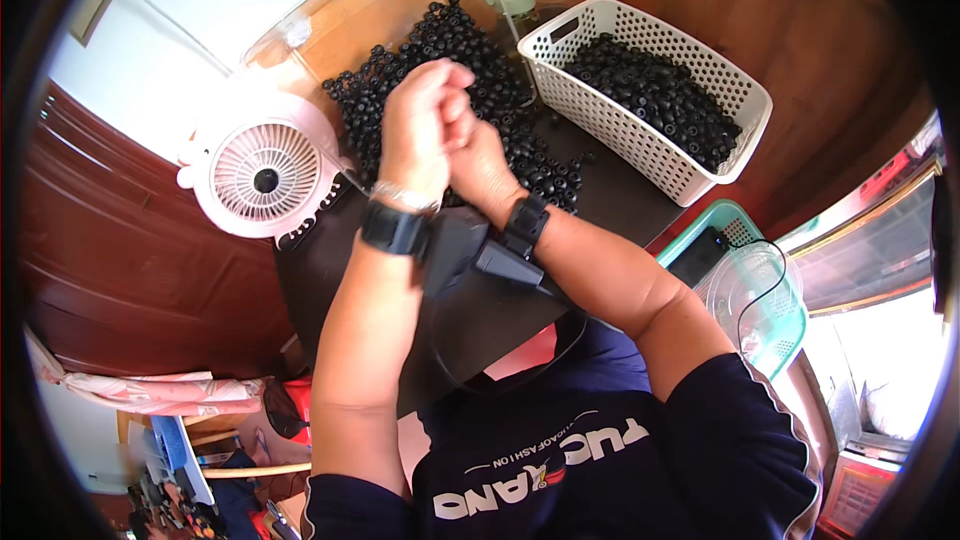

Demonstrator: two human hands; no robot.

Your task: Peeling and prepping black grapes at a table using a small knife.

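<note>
My left hand (424, 130) and my right hand (484, 168) meet over a heap of small black round pieces (440, 40), some with a hole in the middle. The left fingers are curled and slightly blurred. My right fingers are closed too, partly hidden behind the left hand. Whatever the hands hold between them, if anything, cannot be made out. The heap spreads over the far part of a dark table (330, 270), beyond and around both hands. Each wrist wears a black strap with a dark box-like device.
To the left stands a pink fan (265, 172). A white perforated basket (625, 140) at the far right holds more black pieces. Right of the table, a green basket (790, 335) contains a clear round container (745, 285) and a dark device with a cable. A clear sheet rises behind the heap.
</note>
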